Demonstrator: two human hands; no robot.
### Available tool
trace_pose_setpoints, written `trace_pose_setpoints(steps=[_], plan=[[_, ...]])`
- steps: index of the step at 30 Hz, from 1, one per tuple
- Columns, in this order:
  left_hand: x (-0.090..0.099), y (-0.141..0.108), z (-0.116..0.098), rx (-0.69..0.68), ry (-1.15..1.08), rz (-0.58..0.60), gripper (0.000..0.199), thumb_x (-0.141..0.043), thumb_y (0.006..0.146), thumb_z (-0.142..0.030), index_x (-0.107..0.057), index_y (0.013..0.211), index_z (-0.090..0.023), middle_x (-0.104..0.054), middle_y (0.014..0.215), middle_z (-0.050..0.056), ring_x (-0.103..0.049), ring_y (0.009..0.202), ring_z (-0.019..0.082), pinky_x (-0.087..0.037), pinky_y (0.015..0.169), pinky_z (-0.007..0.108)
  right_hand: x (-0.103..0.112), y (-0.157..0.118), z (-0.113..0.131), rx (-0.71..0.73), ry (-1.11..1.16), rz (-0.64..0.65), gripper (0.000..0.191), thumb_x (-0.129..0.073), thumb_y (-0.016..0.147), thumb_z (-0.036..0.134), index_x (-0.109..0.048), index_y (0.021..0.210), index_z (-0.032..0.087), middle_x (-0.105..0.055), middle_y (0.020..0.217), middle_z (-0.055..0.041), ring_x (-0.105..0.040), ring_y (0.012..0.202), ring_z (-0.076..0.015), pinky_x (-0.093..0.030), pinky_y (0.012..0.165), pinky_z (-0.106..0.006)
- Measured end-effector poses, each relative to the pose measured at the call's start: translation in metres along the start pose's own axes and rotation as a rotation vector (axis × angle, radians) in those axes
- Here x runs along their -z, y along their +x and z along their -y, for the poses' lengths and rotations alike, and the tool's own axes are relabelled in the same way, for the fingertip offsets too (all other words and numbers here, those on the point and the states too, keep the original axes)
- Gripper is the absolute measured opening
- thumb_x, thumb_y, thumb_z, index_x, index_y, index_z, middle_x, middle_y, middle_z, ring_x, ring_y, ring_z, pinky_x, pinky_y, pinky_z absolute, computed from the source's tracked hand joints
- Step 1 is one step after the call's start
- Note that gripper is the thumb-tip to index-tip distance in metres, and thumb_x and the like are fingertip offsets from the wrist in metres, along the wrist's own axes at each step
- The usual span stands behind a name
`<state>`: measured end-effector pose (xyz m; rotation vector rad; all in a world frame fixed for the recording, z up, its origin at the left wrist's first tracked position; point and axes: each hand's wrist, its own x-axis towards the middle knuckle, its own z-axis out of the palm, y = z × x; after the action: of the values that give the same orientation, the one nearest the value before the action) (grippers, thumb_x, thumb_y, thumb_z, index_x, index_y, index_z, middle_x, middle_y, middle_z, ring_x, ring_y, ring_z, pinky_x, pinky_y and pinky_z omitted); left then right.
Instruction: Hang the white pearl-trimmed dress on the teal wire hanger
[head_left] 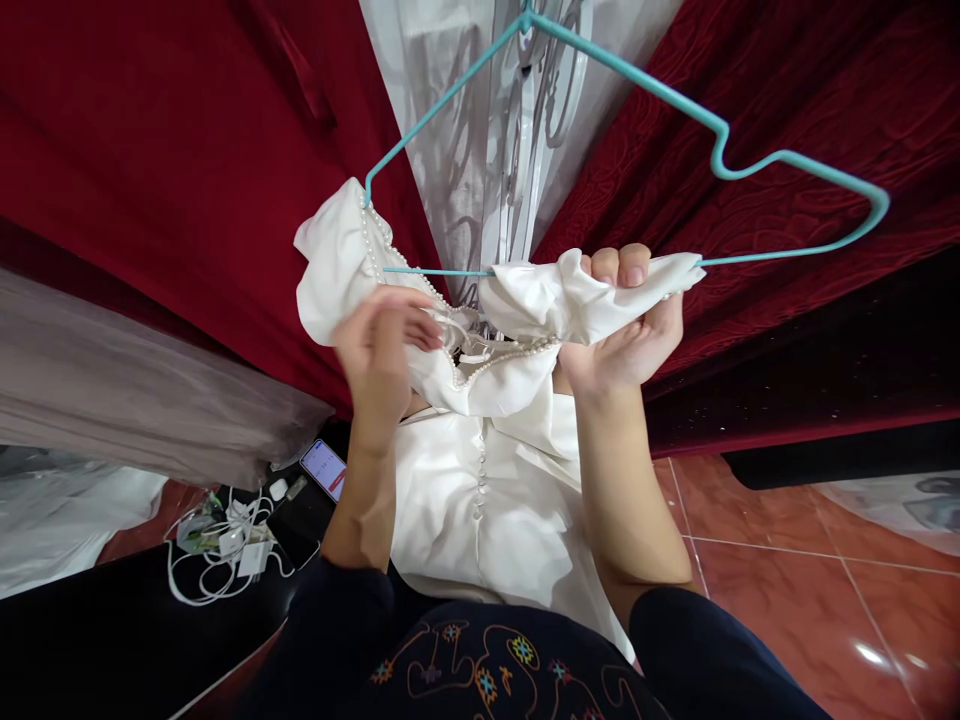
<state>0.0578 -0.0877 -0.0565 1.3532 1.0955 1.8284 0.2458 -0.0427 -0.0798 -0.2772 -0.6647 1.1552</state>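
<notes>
A white dress (pixel 487 500) with pearl trim and a row of small buttons hangs in front of me from a turquoise hanger (pixel 630 72). Its left sleeve is over the hanger's left corner. The right sleeve lies bunched around the bottom bar, and my right hand (pixel 626 320) is closed on that fabric, fingertips showing above it. My left hand (pixel 386 335), slightly blurred, is at the pearl-edged neckline on the left with its fingers loosely extended and apart from the hanger bar.
Red curtains (pixel 187 150) hang on both sides, with pale sheer fabric (pixel 435 90) between them. At the lower left, a black surface (pixel 90 620) holds a phone (pixel 324 468) and tangled white cables (pixel 217 570). Red tiles (pixel 787 580) cover the floor.
</notes>
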Motion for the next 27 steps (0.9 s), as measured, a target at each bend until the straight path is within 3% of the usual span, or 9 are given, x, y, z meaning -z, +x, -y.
trace_pose_setpoints(steps=[2,3,6,8,11,13,18,21,27], plan=[[-0.011,-0.004,0.014,0.313,-0.126,0.228,0.040,-0.065,0.097,-0.055,-0.075,0.105,-0.018,-0.076,0.088,0.010,-0.074,0.073,0.021,-0.060,0.069,0.032,0.000,0.001,0.000,-0.006,0.014,0.026,0.039,-0.057,0.088,0.060,-0.046,0.071,0.027,-0.047,0.070,-0.0007,-0.053,0.078,-0.0219,-0.050,0.105,-0.055],[-0.016,-0.002,0.019,0.397,-0.226,0.261,0.043,-0.062,0.098,-0.057,-0.072,0.115,-0.018,-0.077,0.105,0.014,-0.077,0.088,0.024,-0.062,0.080,0.036,-0.001,0.002,0.001,-0.016,0.011,0.033,0.038,-0.058,0.088,0.060,-0.047,0.071,0.028,-0.048,0.070,-0.0009,-0.054,0.078,-0.0221,-0.050,0.107,-0.054],[-0.029,0.011,0.022,0.358,-0.576,0.127,0.040,-0.033,0.110,-0.045,-0.062,0.127,-0.024,-0.065,0.141,0.010,-0.066,0.130,0.022,-0.055,0.109,0.042,-0.002,0.001,0.005,-0.013,-0.035,0.029,0.034,-0.059,0.087,0.059,-0.053,0.073,0.029,-0.057,0.075,-0.0012,-0.061,0.088,-0.0227,-0.049,0.111,-0.051],[-0.034,0.017,0.018,0.300,-0.667,0.020,0.040,-0.024,0.111,-0.033,-0.062,0.117,-0.024,-0.065,0.139,0.007,-0.061,0.136,0.017,-0.050,0.116,0.038,0.002,0.001,0.010,0.013,-0.099,-0.003,0.035,-0.057,0.088,0.059,-0.056,0.075,0.027,-0.062,0.079,-0.0012,-0.065,0.094,-0.0228,-0.051,0.109,-0.051],[-0.037,0.018,0.015,0.296,-0.656,-0.085,0.033,-0.027,0.110,-0.028,-0.059,0.101,-0.024,-0.068,0.108,0.005,-0.068,0.117,0.014,-0.052,0.114,0.035,0.019,0.003,0.023,0.038,-0.337,-0.077,0.040,-0.061,0.086,0.055,-0.053,0.066,0.022,-0.062,0.074,-0.0017,-0.065,0.086,-0.0210,-0.057,0.094,-0.044],[-0.038,0.014,0.016,0.297,-0.661,-0.098,0.031,-0.029,0.109,-0.027,-0.057,0.098,-0.024,-0.062,0.092,0.003,-0.069,0.101,0.014,-0.054,0.110,0.035,0.037,0.008,0.038,0.052,-0.546,-0.111,0.037,-0.074,0.080,0.041,-0.052,0.059,0.020,-0.061,0.067,-0.0004,-0.060,0.073,-0.0157,-0.056,0.081,-0.035],[-0.044,0.009,0.026,0.175,-0.706,-0.082,0.022,-0.040,0.108,-0.034,-0.051,0.092,-0.024,-0.051,0.080,0.000,-0.064,0.084,0.014,-0.055,0.104,0.035,0.071,0.031,0.082,0.154,-0.977,-0.273,0.006,-0.078,0.077,0.015,-0.073,0.079,0.016,-0.072,0.074,-0.0024,-0.060,0.063,-0.0089,-0.045,0.066,-0.025],[-0.046,0.011,0.028,0.098,-0.611,-0.119,0.029,-0.051,0.105,-0.047,-0.045,0.087,-0.025,-0.048,0.079,-0.002,-0.062,0.081,0.014,-0.055,0.104,0.037,0.063,0.046,0.110,0.283,-1.054,-0.387,0.012,-0.079,0.075,0.009,-0.072,0.075,0.018,-0.068,0.067,-0.0006,-0.057,0.058,-0.0077,-0.041,0.059,-0.025],[-0.042,0.014,0.020,0.041,-0.547,-0.150,0.036,-0.053,0.103,-0.053,-0.040,0.085,-0.025,-0.042,0.073,-0.003,-0.057,0.072,0.013,-0.059,0.094,0.034,0.004,0.066,0.143,0.343,-1.302,-0.243,0.017,-0.069,0.077,0.006,-0.065,0.069,0.020,-0.060,0.063,0.0030,-0.051,0.060,-0.0055,-0.030,0.057,-0.025]])
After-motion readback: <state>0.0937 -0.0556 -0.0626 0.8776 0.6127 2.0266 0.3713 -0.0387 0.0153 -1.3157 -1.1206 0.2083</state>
